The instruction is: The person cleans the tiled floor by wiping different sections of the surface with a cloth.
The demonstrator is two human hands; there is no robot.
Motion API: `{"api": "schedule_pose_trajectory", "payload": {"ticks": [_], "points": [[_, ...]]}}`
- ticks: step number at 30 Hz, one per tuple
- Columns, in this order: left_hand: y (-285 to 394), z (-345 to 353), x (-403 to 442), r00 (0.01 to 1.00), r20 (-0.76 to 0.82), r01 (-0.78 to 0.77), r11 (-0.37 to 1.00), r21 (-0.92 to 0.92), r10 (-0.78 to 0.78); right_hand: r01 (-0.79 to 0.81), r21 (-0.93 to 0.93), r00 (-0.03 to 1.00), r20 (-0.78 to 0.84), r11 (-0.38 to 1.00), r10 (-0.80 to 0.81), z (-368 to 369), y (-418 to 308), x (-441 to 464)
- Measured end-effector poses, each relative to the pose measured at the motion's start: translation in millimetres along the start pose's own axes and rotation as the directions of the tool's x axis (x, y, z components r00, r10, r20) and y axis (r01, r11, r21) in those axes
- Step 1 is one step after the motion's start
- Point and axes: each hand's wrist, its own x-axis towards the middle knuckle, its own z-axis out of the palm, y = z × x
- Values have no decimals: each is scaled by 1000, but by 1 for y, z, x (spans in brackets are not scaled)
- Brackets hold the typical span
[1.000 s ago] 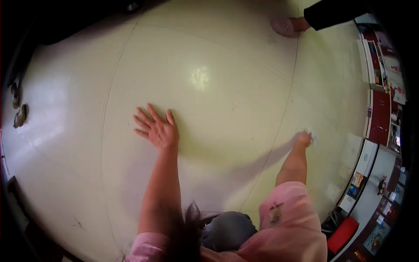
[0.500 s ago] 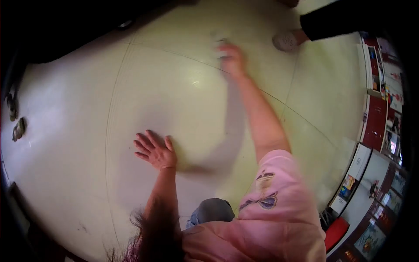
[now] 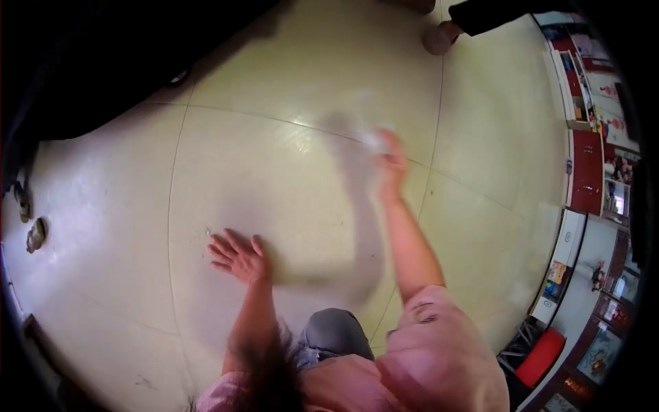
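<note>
My left hand (image 3: 240, 258) lies flat on the pale tiled floor (image 3: 302, 199), fingers spread, holding nothing. Small whitish specks show by its fingertips. Farther forward and to the right, my right hand (image 3: 392, 166) is closed on a blurred white thing (image 3: 375, 141), low over or against the floor. Motion smears this white thing, and its kind cannot be made out. Shadows of my arms fall across the tiles. One bent knee (image 3: 336, 332) in grey-blue denim shows between my arms.
Another person's shoe (image 3: 436, 40) and dark trouser leg stand at the top right. A pair of shoes (image 3: 36, 235) rests at the far left. Cabinets (image 3: 585, 172) and a red seat (image 3: 541, 358) line the right side. A large dark shape fills the upper left.
My right hand has come back toward me and slightly right with the white thing. My left hand stays flat on the floor. The whole view has shifted a little.
</note>
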Motion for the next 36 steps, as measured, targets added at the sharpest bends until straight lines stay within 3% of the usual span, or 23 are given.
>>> {"api": "schedule_pose_trajectory", "payload": {"ticks": [1,2,4,6,7,8,9,10,11,12,13,16,18,19,21,23,26,28,30,31,32,34,36], "points": [[0,1,-1,999,-32,-9,1000,0,9,254,-266,955,-82,930,-284,-78,38,32],[-2,3,-1,998,-65,-17,1000,5,17,203,-505,940,-140,839,-311,-142,45,48],[-4,3,-3,998,-60,-18,1000,8,18,-9,-328,908,-399,944,-130,-255,82,73],[-7,-3,-2,1000,12,-24,1000,-20,24,-331,-87,725,-661,939,195,-291,94,96],[-8,0,-3,999,-32,-38,998,-46,36,-326,-79,738,-644,942,201,-291,105,122],[-4,4,-2,999,-35,-43,998,-36,42,-459,-684,789,-607,567,-93,-289,122,153],[-6,5,-1,998,-34,-52,999,-15,52,-94,-97,924,-379,991,51,-339,181,211],[-7,6,2,998,-34,-55,998,-5,54,-63,672,975,-116,738,190,-384,235,266],[-10,7,0,998,-23,-58,998,-1,58,44,-119,993,-106,992,-57,-291,194,270],[-8,5,0,998,-17,-53,999,-6,53,96,-829,950,-89,551,-300,-176,136,267],[-7,5,-3,999,-5,-45,999,-8,45,357,-824,875,130,440,-466,-104,112,268],[-10,5,0,993,-83,-88,996,-20,86,716,-605,690,538,349,-483,67,85,183],[-11,0,2,996,-51,-74,997,-34,72,707,-415,624,748,572,-228,120,77,108],[-10,1,1,997,-19,-72,997,-41,71,904,-216,327,905,368,-272,124,48,78],[-9,1,0,999,-12,-50,998,-44,49,779,-26,285,905,626,-317,119,51,90],[-13,4,1,999,-3,-53,998,-46,53,651,-548,744,595,525,-302,105,21,130],[-15,7,3,996,-55,-70,995,-73,66,453,-665,877,212,594,-431,30,38,269],[-14,5,0,998,-16,-60,995,-84,59,17,-409,993,-99,912,-63,5,56,338],[-15,5,1,998,-43,-50,995,-84,46,-117,-274,989,-124,955,85,31,65,333],[-13,5,1,997,-58,-66,992,-110,59,272,-578,960,107,769,-259,59,65,304],[-12,3,2,999,-20,-46,994,-101,44,610,-700,773,422,372,-474,87,61,271],[-12,-2,6,1000,0,-27,994,-105,27,864,-487,455,643,130,-616,130,61,194],[-12,0,3,1000,7,-22,992,-126,23,821,-396,565,672,412,-479,150,63,90]]}}
